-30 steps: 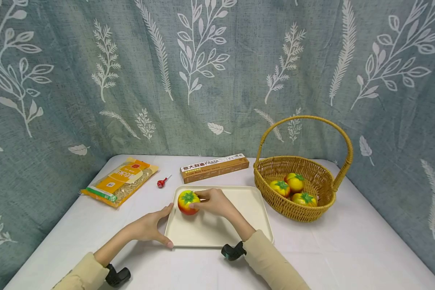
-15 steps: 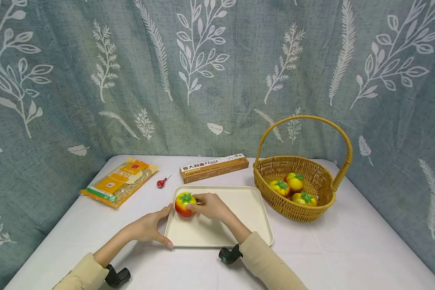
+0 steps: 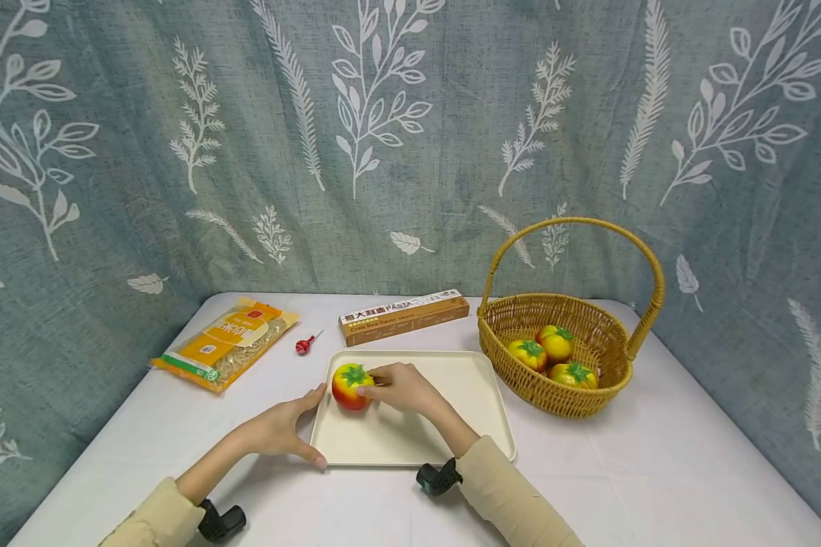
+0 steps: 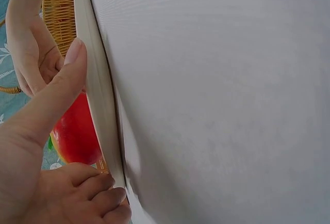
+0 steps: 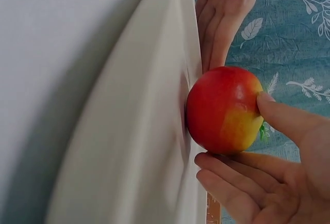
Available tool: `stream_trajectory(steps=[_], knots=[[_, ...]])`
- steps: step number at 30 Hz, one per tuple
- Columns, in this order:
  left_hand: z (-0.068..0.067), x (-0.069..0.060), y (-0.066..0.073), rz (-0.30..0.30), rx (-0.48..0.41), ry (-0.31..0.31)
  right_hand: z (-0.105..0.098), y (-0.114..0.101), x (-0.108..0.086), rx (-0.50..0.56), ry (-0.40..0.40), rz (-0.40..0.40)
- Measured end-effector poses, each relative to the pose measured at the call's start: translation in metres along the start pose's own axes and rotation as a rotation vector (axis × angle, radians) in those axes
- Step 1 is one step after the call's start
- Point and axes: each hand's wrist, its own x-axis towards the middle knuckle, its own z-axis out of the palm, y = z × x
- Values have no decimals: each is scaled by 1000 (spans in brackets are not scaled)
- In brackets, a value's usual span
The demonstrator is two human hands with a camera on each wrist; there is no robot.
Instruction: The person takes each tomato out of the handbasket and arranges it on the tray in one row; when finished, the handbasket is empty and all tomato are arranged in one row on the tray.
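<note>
A red and yellow tomato-like fruit (image 3: 351, 387) with a green leafy top sits at the left part of the cream tray (image 3: 445, 433). My right hand (image 3: 404, 387) pinches it from the right. In the right wrist view the thumb lies on the yellow side of the fruit (image 5: 224, 110), with fingers on its lower side. My left hand (image 3: 277, 429) is spread along the left edge of the tray, thumb by the near left corner. From the left wrist, the thumb (image 4: 56, 97) looks straight and the other fingers meet the tray rim (image 4: 95, 79).
Right of the tray stands a wicker basket (image 3: 561, 403) with a tall handle, holding three similar yellow fruits (image 3: 556, 344). Behind the tray lies a brown pasta box (image 3: 407, 317). A red lollipop (image 3: 304, 346) and an orange food packet (image 3: 226, 342) lie at the back left.
The fruit and my right hand have shifted slightly left and nearer to me, then a touch back to the right. My left hand stays where it was.
</note>
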Motion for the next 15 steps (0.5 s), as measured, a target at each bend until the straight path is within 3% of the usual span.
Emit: stream_trajectory(steps=[15], knots=[[-1,1,0,-6,1,-10,-3,-1,-3,39,-9,-29]])
